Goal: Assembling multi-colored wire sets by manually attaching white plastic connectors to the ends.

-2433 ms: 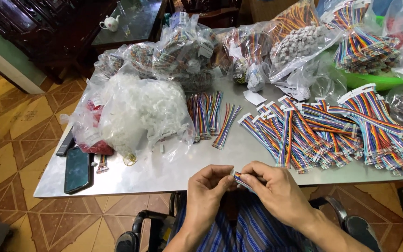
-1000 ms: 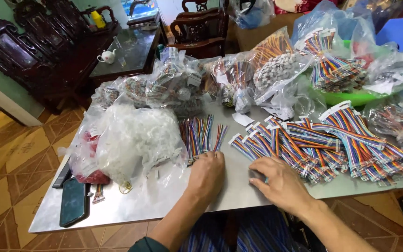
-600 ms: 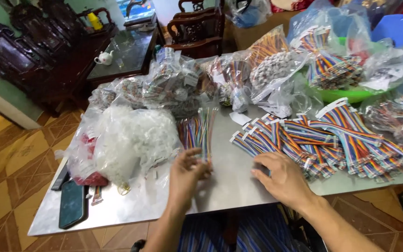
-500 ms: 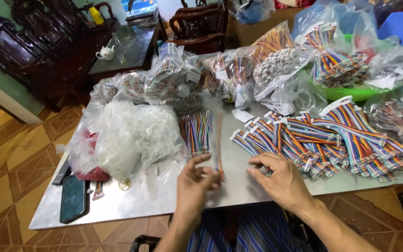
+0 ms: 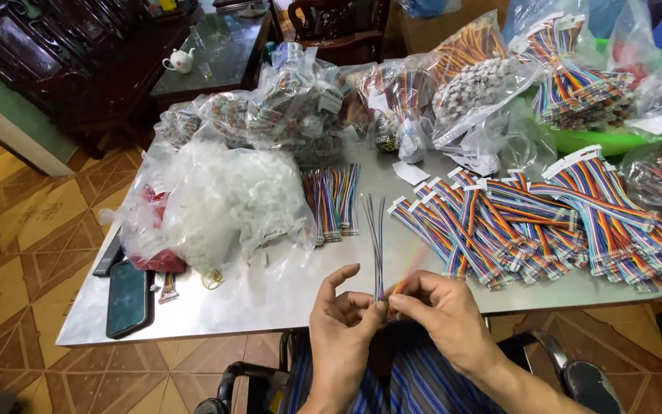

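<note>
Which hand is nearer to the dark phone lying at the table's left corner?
Left. The left hand is right of the dark phone across bare tabletop; the right hand sits further right, beyond the left.

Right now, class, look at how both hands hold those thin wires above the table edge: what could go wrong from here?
1. The wire strip is pinched only at its lower end by the left hand and right hand; its free ends might bend or splay.
2. The hands work past the table edge, so a dropped wire would likely fall to the floor.
3. The cable pile lies close and could snag.
</note>
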